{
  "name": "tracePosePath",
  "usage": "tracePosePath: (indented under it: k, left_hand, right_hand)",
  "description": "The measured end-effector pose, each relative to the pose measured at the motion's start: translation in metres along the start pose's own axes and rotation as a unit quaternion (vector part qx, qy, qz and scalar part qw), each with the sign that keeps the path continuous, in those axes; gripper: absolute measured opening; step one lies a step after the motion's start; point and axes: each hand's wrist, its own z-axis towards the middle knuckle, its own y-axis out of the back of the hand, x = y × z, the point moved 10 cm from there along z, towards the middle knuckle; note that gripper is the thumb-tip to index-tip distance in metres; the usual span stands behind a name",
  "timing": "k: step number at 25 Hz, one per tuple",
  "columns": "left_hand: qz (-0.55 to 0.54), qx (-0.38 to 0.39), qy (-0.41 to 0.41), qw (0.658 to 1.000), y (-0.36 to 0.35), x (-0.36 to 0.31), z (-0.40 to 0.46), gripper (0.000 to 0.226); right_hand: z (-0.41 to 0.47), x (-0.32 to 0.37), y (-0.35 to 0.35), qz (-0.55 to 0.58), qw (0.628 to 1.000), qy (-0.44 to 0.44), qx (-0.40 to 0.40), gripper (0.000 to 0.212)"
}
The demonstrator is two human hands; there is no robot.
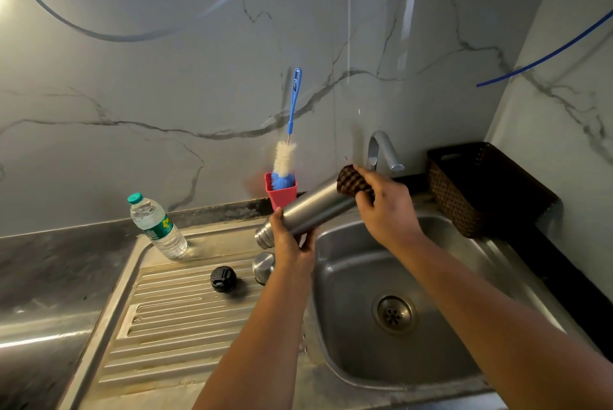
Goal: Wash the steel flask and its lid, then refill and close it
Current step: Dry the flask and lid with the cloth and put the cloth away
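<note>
The steel flask (311, 209) lies tilted above the sink's left rim, its open threaded mouth pointing down-left. My left hand (293, 240) grips it near the neck. My right hand (386, 207) holds a dark brown scrub pad (351, 182) wrapped over the flask's bottom end. On the ribbed drainboard stand a black inner stopper (223, 278) and a steel cap (263, 267), the cap partly hidden behind my left wrist.
A steel sink (441, 360) with a drain (394, 314) lies below my hands, and a tap (381, 150) stands behind. A water bottle (158, 227) stands on the drainboard. A pink cup (282, 194) holds a bottle brush (288, 131). A dark woven basket (487, 187) sits at right.
</note>
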Motion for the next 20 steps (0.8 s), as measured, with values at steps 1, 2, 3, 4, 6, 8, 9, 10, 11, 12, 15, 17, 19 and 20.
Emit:
tracePosePath:
  k: [1,2,3,4,6,8,9,10,11,12,15,17,19,20]
  left_hand:
    - [-0.017,0.006,-0.008,1.000,-0.005,-0.007,-0.001,0.068]
    - [-0.015,0.019,-0.012,1.000,-0.013,-0.013,-0.006,0.068]
    - [0.012,0.037,-0.016,0.999,-0.025,-0.017,-0.013,0.068]
    - [0.052,0.051,-0.026,0.997,-0.037,-0.019,-0.019,0.065]
    - [0.107,0.061,-0.052,0.991,-0.052,-0.025,-0.026,0.061]
    - [0.127,0.059,-0.079,0.987,-0.055,-0.038,-0.030,0.057]
    - [0.133,0.067,-0.085,0.985,-0.054,-0.043,-0.030,0.049]
    - [0.145,0.082,-0.084,0.982,-0.052,-0.045,-0.029,0.042]
    - [0.157,0.098,-0.081,0.979,-0.051,-0.043,-0.031,0.037]
    - [0.166,0.112,-0.079,0.976,-0.051,-0.038,-0.033,0.034]
    - [0.159,0.139,-0.102,0.972,-0.057,-0.031,-0.043,0.050]
    - [0.183,0.151,-0.135,0.962,-0.061,-0.035,-0.044,0.060]
    - [0.227,0.152,-0.168,0.947,-0.059,-0.039,-0.044,0.053]
    - [0.245,0.151,-0.183,0.940,-0.057,-0.041,-0.044,0.049]
  right_hand:
    - [-0.009,-0.005,-0.004,0.005,1.000,-0.018,0.007,0.036]
    - [-0.016,-0.016,-0.013,0.012,0.997,-0.062,0.032,0.032]
    - [-0.022,-0.028,-0.023,0.022,0.991,-0.120,0.060,0.029]
    - [-0.024,-0.045,-0.033,0.031,0.980,-0.180,0.075,0.029]
    - [-0.029,-0.076,-0.041,0.134,0.941,-0.309,0.041,0.026]
    - [-0.036,-0.097,-0.041,0.344,0.843,-0.413,-0.029,0.020]
    - [-0.036,-0.102,-0.040,0.440,0.788,-0.429,-0.049,0.020]
    - [-0.032,-0.106,-0.039,0.518,0.740,-0.426,-0.057,0.023]
    - [-0.029,-0.106,-0.037,0.583,0.695,-0.418,-0.055,0.029]
    - [-0.027,-0.103,-0.038,0.624,0.663,-0.411,-0.040,0.036]
    - [-0.036,-0.091,-0.057,0.655,0.624,-0.427,0.015,0.046]
    - [-0.046,-0.092,-0.067,0.647,0.608,-0.460,0.018,0.048]
    - [-0.056,-0.093,-0.072,0.631,0.590,-0.503,0.026,0.055]
    - [-0.060,-0.093,-0.074,0.620,0.585,-0.522,0.033,0.059]
